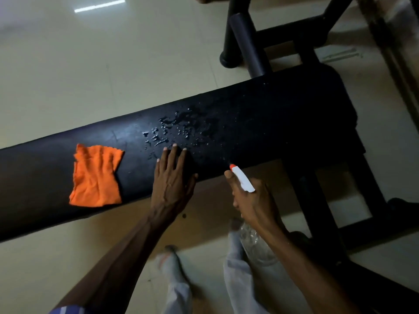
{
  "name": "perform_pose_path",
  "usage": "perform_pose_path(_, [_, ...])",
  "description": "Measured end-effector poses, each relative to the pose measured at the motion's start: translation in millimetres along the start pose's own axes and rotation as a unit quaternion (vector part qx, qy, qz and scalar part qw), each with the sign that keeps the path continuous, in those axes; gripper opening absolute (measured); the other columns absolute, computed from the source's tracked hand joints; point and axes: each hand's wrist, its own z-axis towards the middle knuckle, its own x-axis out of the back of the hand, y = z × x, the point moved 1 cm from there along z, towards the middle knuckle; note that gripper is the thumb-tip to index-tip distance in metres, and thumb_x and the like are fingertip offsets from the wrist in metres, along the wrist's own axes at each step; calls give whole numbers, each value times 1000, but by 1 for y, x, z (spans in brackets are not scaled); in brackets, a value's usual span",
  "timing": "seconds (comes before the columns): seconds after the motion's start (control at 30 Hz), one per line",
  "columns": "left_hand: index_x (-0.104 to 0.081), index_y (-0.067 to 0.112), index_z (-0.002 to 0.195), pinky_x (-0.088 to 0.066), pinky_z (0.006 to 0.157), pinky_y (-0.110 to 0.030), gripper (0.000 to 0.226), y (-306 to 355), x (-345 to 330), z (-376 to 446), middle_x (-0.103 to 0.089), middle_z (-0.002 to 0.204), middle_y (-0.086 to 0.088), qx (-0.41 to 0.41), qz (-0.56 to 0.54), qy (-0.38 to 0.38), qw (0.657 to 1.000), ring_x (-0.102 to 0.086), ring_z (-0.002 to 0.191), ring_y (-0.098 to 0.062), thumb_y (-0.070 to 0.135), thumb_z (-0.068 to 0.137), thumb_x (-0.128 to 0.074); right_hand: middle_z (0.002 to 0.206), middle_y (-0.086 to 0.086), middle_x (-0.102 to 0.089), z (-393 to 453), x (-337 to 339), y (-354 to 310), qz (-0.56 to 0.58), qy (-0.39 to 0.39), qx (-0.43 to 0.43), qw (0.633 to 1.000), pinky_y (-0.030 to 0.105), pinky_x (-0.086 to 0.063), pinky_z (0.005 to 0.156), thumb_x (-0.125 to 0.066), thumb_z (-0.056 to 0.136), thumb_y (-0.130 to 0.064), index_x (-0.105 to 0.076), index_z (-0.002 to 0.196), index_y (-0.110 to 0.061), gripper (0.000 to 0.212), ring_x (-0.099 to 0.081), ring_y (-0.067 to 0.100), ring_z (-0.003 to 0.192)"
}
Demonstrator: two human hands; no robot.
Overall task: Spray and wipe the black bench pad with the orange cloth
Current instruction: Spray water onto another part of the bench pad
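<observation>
The black bench pad [260, 114] runs diagonally across the view, with wet droplets [172, 130] spread over its middle. An orange cloth [96, 175] lies flat and crumpled on the pad's left part, apart from both hands. My left hand [172, 180] rests flat on the pad's near edge, fingers spread, just below the droplets and right of the cloth. My right hand [251, 200] grips a clear spray bottle [243, 181] with a white head and orange nozzle, held just off the pad's near edge, nozzle towards the pad.
The black metal bench frame [249, 41] and its legs stand on a cream tiled floor [102, 64]. A frame crossbar [322, 200] runs under the pad at right. My legs in light trousers [235, 279] are below the bench.
</observation>
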Motion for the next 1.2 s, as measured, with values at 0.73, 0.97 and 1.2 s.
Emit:
perform_pose_path(0.73, [-38,2,157,-26,128,-48,62,-133,77,-35,-38,165,-18,-15,-125,81,989,-29,157,-33,23,103,-62,70,-2,-76,-16,-118,-115,1,-56,98,994,55,-62,71,-49,85,-82,-69,77,-18,67,-73,15,66])
perform_pose_path(0.97, [-37,3,158,-23,129,-50,68,-240,117,-55,-33,166,-21,139,-87,125,979,-26,158,-38,26,100,-64,73,4,-68,-20,-182,-240,40,-91,282,954,40,-57,69,-67,98,-47,-60,84,-9,42,-70,16,73])
perform_pose_path(1.2, [-29,16,162,-22,130,-55,74,-300,105,-82,-14,175,-10,143,-68,4,987,-9,163,-30,40,100,-61,104,2,-68,-21,-265,-322,15,-125,364,923,4,-42,66,-79,93,-37,-60,112,-8,40,-61,5,79])
